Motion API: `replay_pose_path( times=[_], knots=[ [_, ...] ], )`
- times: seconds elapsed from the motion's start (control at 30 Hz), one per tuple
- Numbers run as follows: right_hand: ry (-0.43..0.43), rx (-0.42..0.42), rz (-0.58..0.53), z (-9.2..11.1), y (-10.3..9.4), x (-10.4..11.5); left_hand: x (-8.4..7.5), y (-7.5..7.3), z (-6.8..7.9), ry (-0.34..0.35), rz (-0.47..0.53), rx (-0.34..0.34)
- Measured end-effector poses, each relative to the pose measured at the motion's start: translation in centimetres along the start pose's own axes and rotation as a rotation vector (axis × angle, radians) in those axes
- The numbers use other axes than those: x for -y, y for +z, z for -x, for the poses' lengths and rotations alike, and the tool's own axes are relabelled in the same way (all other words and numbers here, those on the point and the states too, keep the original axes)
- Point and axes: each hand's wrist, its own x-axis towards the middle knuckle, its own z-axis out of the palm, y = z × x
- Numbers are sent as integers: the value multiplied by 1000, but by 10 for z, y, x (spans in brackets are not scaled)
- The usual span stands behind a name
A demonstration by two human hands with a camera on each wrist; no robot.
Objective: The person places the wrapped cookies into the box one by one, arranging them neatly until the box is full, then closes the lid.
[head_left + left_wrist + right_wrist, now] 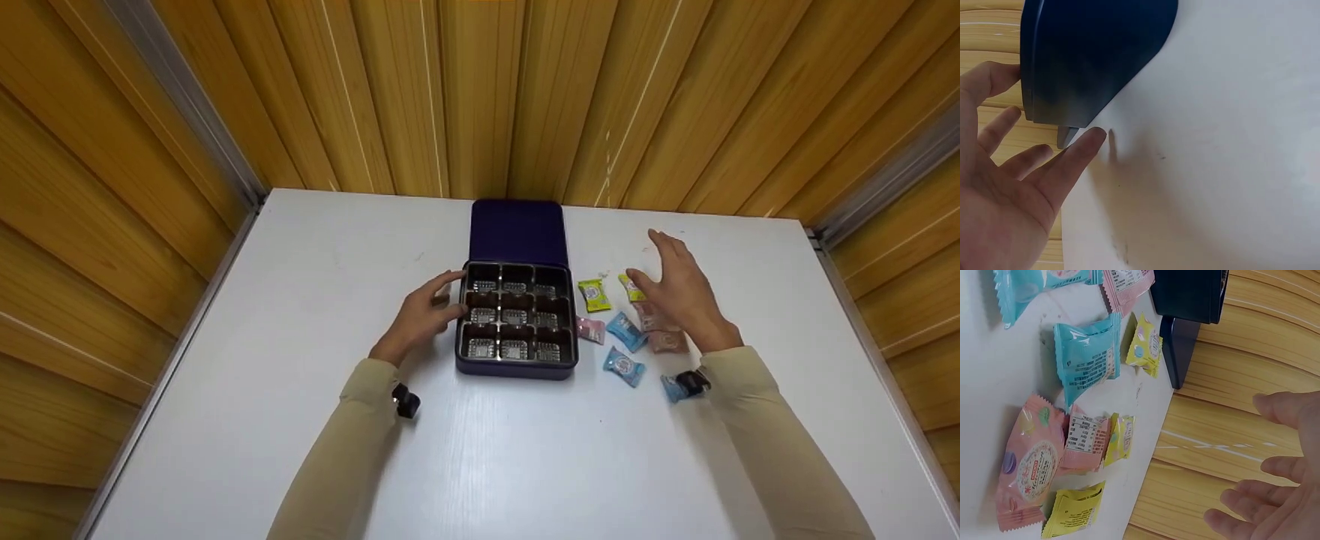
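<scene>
A dark blue tin (pixel 517 369) stands on the table with its lid (pixel 517 231) laid back behind it. Inside is a brown plastic tray (pixel 514 317) in three rows of bare compartments. At the tin's left side is my left hand (pixel 420 315), fingers spread, with thumb and fingertip at the rim. My right hand (pixel 682 292) hovers over the wrapped sweets, fingers extended and apart, holding nothing. Beneath and beside it lie yellow sweets (pixel 595 295), blue sweets (pixel 624 367) and pink sweets (pixel 590 330). The right wrist view shows a large pink sweet (pixel 1030 467) close up.
The white table (pixel 480 457) runs back to a wood-patterned wall (pixel 480 97), with side walls at left and right. Black wrist cameras (pixel 406 403) sit on both wrists. One blue sweet (pixel 675 387) lies partly behind the right one.
</scene>
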Motion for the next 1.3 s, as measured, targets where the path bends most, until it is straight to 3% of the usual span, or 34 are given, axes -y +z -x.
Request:
replay_pose_path(
  times=[0.3,1.03,1.3],
  knots=[
    [52,24,-21,-3,5,-10,0,2,3,-42,23,16],
    [171,140,-26,-10,21,-37,5,8,0,-15,152,10],
    [141,168,-16,-12,26,-43,9,8,-1,-11,178,13]
  ],
)
